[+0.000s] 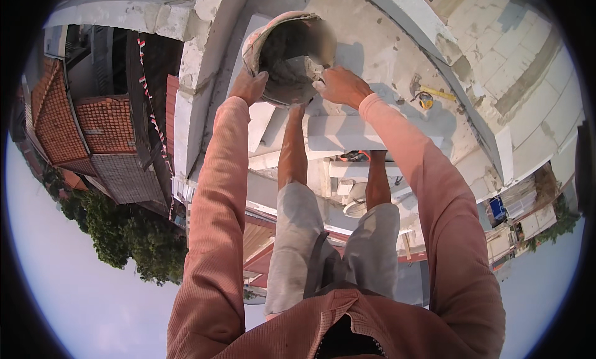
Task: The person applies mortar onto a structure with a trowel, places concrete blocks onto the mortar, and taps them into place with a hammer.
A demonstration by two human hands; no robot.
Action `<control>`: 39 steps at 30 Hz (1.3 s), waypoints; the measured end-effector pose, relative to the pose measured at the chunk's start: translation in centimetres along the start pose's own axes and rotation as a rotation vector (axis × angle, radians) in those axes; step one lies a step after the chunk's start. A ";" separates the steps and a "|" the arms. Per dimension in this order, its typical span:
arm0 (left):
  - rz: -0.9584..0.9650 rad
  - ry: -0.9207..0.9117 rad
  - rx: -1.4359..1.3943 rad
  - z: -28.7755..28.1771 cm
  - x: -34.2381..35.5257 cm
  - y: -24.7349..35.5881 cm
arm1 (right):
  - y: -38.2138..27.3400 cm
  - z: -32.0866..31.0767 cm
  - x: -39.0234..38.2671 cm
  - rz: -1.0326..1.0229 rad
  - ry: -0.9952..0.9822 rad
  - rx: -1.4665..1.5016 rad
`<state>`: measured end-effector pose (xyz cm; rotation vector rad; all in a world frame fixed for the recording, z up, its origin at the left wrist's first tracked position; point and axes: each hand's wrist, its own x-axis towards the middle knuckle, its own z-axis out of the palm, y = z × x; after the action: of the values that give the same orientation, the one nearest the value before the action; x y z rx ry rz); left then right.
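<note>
1. Bucket (290,56): round, mortar-crusted, upper centre of the frame, tilted with its mouth toward the camera; grey wet mortar sits inside. It rests against or just above a pale concrete ledge (366,132); which of the two cannot be told.
2. Left hand (249,86): left of the bucket, fingers curled and clamped on the lower left rim.
3. Right hand (338,86): right of the bucket, closed on the rim; something thin and pale at the fingertips may be a tool, too small to tell.
4. Sleeves: both forearms in pink ribbed cloth rise from the lower edge to the bucket.
5. Legs in grey shorts (335,247): centre of the frame, bare shins, feet on the ledge.
6. Yellow tape measure (426,100): right of the bucket, well apart, on the concrete.
7. Tiled roofs (102,126) and trees (133,235): left of the frame.
8. Step in hand, as judged: steadying the tilted bucket with both hands. The next move calls for a firm two-handed hold and sure footing.
</note>
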<state>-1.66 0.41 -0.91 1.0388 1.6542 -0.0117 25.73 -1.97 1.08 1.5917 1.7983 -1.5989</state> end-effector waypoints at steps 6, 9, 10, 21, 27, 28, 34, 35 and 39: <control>-0.099 -0.153 -0.107 -0.6 -1.3 3.4 | 7.1 0.0 -0.3 -0.063 -0.003 0.242; -0.159 -0.124 -0.282 -1.2 -2.1 3.1 | 8.0 -0.4 -1.3 -0.004 -0.048 0.354; -0.180 -0.102 -0.383 -1.4 -2.2 2.8 | 7.9 -0.5 -1.7 -0.003 -0.047 0.356; -0.201 -0.098 -0.238 -1.4 -0.3 0.1 | 11.9 -9.5 -8.2 0.017 0.323 0.697; -0.159 -0.112 -0.235 -0.3 0.6 -0.1 | 16.6 -12.6 -5.7 0.100 0.877 -0.137; -0.158 -0.120 -0.241 -0.3 0.9 -0.2 | 17.6 -12.1 -5.8 0.168 0.900 -0.178; -0.214 -0.067 -0.233 -1.3 0.3 -0.6 | 18.0 -8.9 -8.6 0.234 0.973 -0.202; -0.187 -0.063 -0.259 -0.1 -0.1 0.6 | 18.9 -9.3 -9.1 0.241 0.979 -0.212; -0.213 -0.054 -0.280 0.3 -1.0 2.7 | 20.9 -8.6 -11.5 0.272 0.981 -0.206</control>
<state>0.29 1.31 1.05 0.6439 1.6552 0.0491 50.85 -5.32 1.67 2.6041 1.8856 -0.4655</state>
